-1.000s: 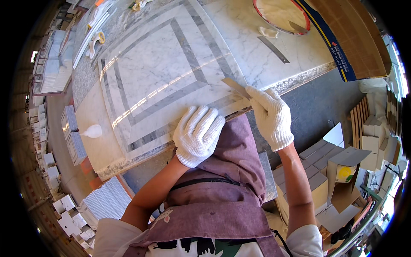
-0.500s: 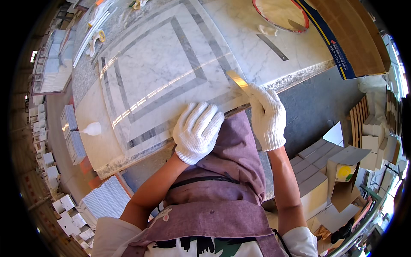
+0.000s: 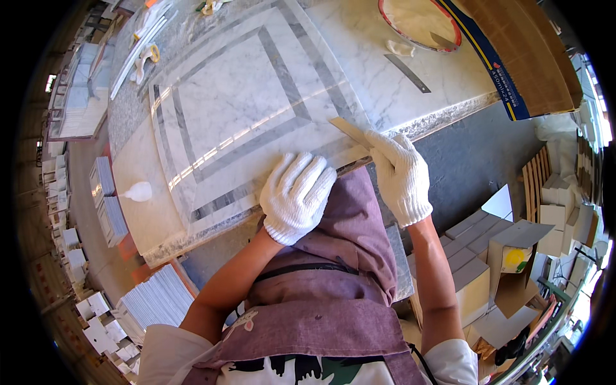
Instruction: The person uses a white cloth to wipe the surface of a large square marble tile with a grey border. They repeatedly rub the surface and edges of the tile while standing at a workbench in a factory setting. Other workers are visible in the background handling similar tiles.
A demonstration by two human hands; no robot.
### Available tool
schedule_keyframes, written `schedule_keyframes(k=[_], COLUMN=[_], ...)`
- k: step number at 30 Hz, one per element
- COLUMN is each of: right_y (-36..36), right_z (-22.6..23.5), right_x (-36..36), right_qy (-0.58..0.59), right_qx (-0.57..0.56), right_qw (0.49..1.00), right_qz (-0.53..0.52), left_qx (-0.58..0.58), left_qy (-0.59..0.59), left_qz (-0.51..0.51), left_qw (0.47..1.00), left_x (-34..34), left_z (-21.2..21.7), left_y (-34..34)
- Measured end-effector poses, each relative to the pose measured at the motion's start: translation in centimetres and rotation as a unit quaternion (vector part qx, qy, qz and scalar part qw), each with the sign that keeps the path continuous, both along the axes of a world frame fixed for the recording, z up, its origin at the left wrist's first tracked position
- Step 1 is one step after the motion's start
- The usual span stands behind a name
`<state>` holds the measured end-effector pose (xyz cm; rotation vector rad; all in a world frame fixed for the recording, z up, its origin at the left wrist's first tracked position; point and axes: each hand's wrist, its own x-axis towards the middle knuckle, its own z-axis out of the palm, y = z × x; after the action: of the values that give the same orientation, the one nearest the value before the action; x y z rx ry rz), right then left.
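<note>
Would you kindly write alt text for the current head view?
A white-gloved right hand holds a flat blade over a marble panel with grey bands; the gloved left hand rests at its near edge. A flat metal strip and red-rimmed tub sit upper right.

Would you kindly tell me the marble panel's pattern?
The marble panel is white, veined, with nested grey bands: head view.

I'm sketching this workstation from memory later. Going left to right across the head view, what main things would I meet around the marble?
White nozzled bottle → left grip, gloved → thin flat blade → right grip, gloved → brown cardboard box.
</note>
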<state>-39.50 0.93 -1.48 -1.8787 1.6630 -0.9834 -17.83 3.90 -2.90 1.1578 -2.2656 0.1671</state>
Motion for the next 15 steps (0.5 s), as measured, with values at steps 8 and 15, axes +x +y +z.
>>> schedule_keyframes(k=[8, 15], right_y=[-2.6, -4.4], right_z=[1.6, 1.8], right_x=[-2.3, -3.4], right_qy=[0.01, -0.016], right_qx=[0.073, 0.084], right_qw=[0.992, 0.983], right_qz=[0.106, 0.16], left_qx=[-0.009, -0.006], left_qy=[-0.004, -0.007], left_qz=[0.004, 0.009], left_qw=[1.0, 1.0], left_x=[0.0, 0.0], left_z=[-0.2, -0.4], left_y=[-0.1, 0.0])
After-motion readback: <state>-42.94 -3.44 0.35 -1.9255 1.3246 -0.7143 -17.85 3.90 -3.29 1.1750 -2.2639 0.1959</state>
